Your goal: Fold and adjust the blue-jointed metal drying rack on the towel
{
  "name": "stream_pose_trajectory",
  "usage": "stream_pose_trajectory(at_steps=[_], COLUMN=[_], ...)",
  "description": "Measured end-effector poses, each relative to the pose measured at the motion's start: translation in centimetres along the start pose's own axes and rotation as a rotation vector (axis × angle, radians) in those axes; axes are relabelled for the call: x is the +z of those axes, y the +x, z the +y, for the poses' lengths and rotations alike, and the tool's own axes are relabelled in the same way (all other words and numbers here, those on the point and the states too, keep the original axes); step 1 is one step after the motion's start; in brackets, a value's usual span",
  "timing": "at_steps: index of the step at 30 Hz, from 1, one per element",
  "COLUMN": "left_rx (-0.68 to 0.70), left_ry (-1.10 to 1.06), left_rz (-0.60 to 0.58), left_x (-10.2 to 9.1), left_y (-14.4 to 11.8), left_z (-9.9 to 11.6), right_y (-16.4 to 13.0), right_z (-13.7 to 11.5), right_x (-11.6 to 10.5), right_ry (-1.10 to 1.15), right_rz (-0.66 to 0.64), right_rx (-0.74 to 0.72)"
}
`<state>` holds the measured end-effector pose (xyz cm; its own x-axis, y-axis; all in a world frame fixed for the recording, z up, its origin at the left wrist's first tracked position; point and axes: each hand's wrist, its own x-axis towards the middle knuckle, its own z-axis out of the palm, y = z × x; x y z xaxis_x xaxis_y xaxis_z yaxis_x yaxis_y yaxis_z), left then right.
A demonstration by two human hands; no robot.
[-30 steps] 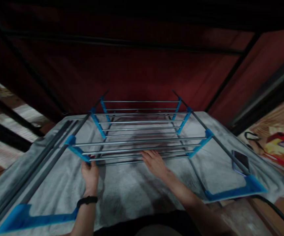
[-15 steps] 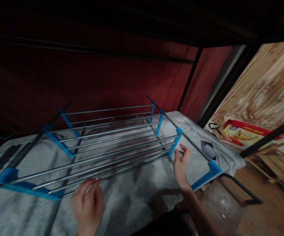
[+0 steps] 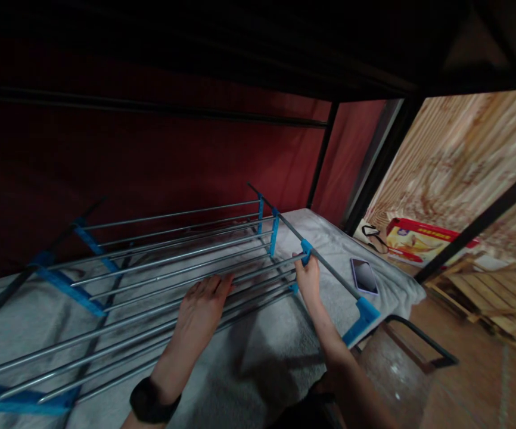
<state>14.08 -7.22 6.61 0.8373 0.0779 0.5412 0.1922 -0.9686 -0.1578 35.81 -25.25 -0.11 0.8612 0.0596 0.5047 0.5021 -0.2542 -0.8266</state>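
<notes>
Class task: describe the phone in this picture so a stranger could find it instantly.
Start at the grey towel-like cloth under the blue-jointed metal rack. Right of the rack's side rail lies a flat rectangular phone with a pale edge, the only glossy dark slab there.

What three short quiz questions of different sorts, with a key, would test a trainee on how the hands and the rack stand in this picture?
1. True or false: the left hand lies flat on the silver rods of the rack.
2. Which thing lies on the grey towel to the right of the rack's side bar? A) a cup B) a phone C) a book
3. Fill in: the right hand grips the rack beside a ____ plastic joint.

Key: 1 true; 2 B; 3 blue.
</notes>
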Motion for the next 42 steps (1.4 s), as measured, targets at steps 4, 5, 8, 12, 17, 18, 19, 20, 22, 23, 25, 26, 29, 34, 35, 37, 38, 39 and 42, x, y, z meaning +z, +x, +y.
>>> stream_pose_trajectory(at_steps=[4,5,8,12,17,18,19,20,22,23,25,26,29,34,35,37,38,39,42], left_rx=[-0.028,-0.032,-0.034,-0.026,-0.026,-0.024,-0.020,-0.015,-0.005,-0.002,-0.002,-0.004,-0.008,-0.016,-0.020,-0.027,-0.032,-0.036,-0.015], left_ry=[0.005,0.001,-0.022,-0.038,-0.063,-0.062,-0.060,-0.058,-0.051,-0.047,-0.039,-0.034,-0.032,-0.050,-0.055,-0.063,-0.062,-0.059,-0.051], left_rz=[0.018,0.017,0.018,0.032,-0.017,-0.018,-0.014,-0.005,0.016,0.024,0.027,0.023,0.004,-0.011,-0.010,-0.019,-0.029,-0.039,-0.027], left_x=[-0.3,-0.4,-0.4,-0.1,-0.2,-0.2,-0.2,-0.2,-0.2,-0.1,0.0,0.1,0.2,0.4,0.4,0.5,0.5,0.5,0.1], left_y=[0.3,0.4,0.5,0.3,0.4,0.4,0.5,0.5,0.5,0.4,0.4,0.4,0.4,0.2,0.2,0.3,0.4,0.5,0.7], left_z=[-0.2,-0.3,-0.3,-0.3,-0.4,-0.4,-0.4,-0.4,-0.4,-0.5,-0.5,-0.5,-0.5,-0.5,-0.5,-0.4,-0.4,-0.4,-0.1], right_y=[0.5,0.6,0.7,0.6,0.4,0.4,0.4,0.4,0.4,0.4,0.4,0.4,0.3,0.2,0.2,0.2,0.2,0.3,0.4], right_z=[-0.2,-0.3,-0.3,-0.2,-0.1,-0.1,-0.1,0.0,0.0,0.1,0.1,0.0,-0.1,0.1,0.1,0.2,0.1,0.1,0.0], right_x=[0.2,0.2,0.3,0.5,0.8,0.8,0.9,0.9,1.0,1.1,1.1,1.2,1.3,1.3,1.3,1.3,1.3,1.3,1.3], right_ry=[0.001,-0.001,0.000,0.000,-0.003,-0.005,-0.008,-0.010,-0.012,-0.011,-0.008,-0.007,-0.014,-0.045,-0.051,-0.056,-0.054,-0.048,-0.023], right_rz=[0.009,0.009,0.008,0.017,0.033,0.033,0.033,0.033,0.030,0.027,0.022,0.022,0.034,0.047,0.048,0.050,0.049,0.046,0.028], right_rx=[-0.032,-0.033,-0.032,-0.040,-0.042,-0.044,-0.046,-0.046,-0.040,-0.036,-0.026,-0.020,-0.010,-0.041,-0.051,-0.061,-0.057,-0.047,-0.001])
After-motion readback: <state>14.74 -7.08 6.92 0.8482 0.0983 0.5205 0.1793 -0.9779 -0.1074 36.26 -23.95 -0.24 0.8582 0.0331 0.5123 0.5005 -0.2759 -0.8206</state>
